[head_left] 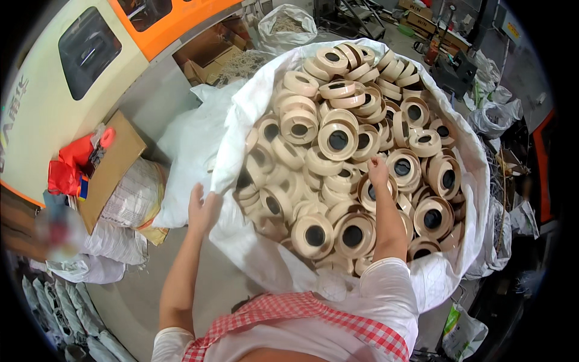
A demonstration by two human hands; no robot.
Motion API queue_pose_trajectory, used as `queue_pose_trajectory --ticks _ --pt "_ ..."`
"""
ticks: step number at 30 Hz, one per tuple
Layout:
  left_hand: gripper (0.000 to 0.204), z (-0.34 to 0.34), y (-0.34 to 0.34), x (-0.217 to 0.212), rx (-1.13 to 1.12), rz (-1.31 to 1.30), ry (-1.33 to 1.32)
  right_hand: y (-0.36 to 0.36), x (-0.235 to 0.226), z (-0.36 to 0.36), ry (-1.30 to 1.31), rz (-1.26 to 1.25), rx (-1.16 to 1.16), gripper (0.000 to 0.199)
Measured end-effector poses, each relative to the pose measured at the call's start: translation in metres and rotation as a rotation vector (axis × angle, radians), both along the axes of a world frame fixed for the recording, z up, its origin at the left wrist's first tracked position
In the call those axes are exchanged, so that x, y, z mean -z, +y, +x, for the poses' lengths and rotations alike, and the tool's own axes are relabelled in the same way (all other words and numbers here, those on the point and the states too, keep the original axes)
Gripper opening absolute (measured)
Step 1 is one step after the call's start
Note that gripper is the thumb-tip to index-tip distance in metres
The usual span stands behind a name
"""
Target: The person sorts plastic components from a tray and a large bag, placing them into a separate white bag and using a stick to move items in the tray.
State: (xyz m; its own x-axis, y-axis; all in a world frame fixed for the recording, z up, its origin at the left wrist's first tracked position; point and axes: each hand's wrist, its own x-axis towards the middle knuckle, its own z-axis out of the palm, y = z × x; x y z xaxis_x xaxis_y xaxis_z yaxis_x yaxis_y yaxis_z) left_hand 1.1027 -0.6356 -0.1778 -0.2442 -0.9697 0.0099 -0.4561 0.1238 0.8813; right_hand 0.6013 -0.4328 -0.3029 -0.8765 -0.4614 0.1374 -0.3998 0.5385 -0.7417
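Observation:
A big white woven sack (250, 250) stands open in front of me, heaped with beige round plastic parts (325, 130). Many are ring-shaped cups with dark centres. Over the middle of the heap, my right hand (378, 171) reaches down with its fingers curled closed by the rim of one part. Whether a piece is pinched in them is hidden. My left hand (203, 209) is beside the sack's left rim, fingers stretched and thumb apart, holding nothing. Contact between it and the sack cloth cannot be made out.
A cream and orange machine (36, 96) fills the upper left. Below it are a cardboard piece (111, 172), red plastic bags (67, 166) and stuffed white sacks (193, 139). A smaller open bag (286, 24) stands at the back. Bags and clutter (497, 117) line the right side.

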Motion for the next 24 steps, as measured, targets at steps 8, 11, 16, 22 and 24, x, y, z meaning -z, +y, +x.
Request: queue_pose_trajectory --ticks 8,11,16,22,24 --pt "0.081 -0.099 -0.057 -0.040 0.107 -0.087 -0.581 -0.118 -0.017 -0.059 0.027 -0.099 -0.162 0.052" --pt "0.054 -0.089 -0.074 -0.024 0.133 0.087 -0.479 -0.149 -0.002 -0.072 -0.226 -0.183 -0.088 0.071" --pt "0.032 0.036 -0.056 -0.066 -0.054 0.195 0.061 -0.158 0.022 -0.072 -0.392 -0.089 -0.126 0.088" --pt "0.025 -0.057 -0.118 -0.075 -0.022 0.220 0.091 -0.225 0.045 0.067 -0.329 -0.447 -0.602 0.088" --pt "0.029 -0.067 -0.129 -0.059 -0.003 0.200 -0.028 -0.238 0.010 0.130 -0.525 -0.406 -0.575 0.086"
